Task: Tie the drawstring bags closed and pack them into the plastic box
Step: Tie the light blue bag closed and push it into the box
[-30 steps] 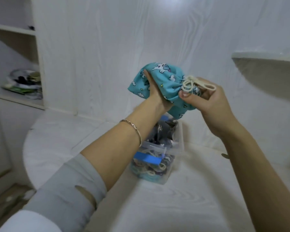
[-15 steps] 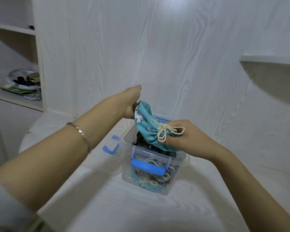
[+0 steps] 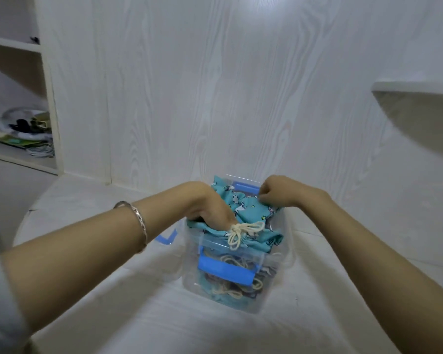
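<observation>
A teal drawstring bag (image 3: 253, 215) with a cartoon print lies on top of the clear plastic box (image 3: 266, 300), filling its open mouth. Its cream cord (image 3: 242, 232) is tied in a bow and hangs over the box's near rim. My left hand (image 3: 210, 208) presses down on the bag's near left part, fingers beside the bow. My right hand (image 3: 279, 191) has its fingers curled on the bag's far right edge. Other tied bags show through the box wall, behind the blue handle (image 3: 226, 270).
The box stands on a white wood-grain table (image 3: 138, 315) against a white wall. The box's lid, with a blue clip (image 3: 167, 238), lies left of the box. A shelf at the far left holds a plate with clutter (image 3: 26, 123). A small shelf (image 3: 414, 89) juts out at right.
Both hands have come down from chest height with the tied teal bag. It now sits in the box, and the hands press on it from above.
</observation>
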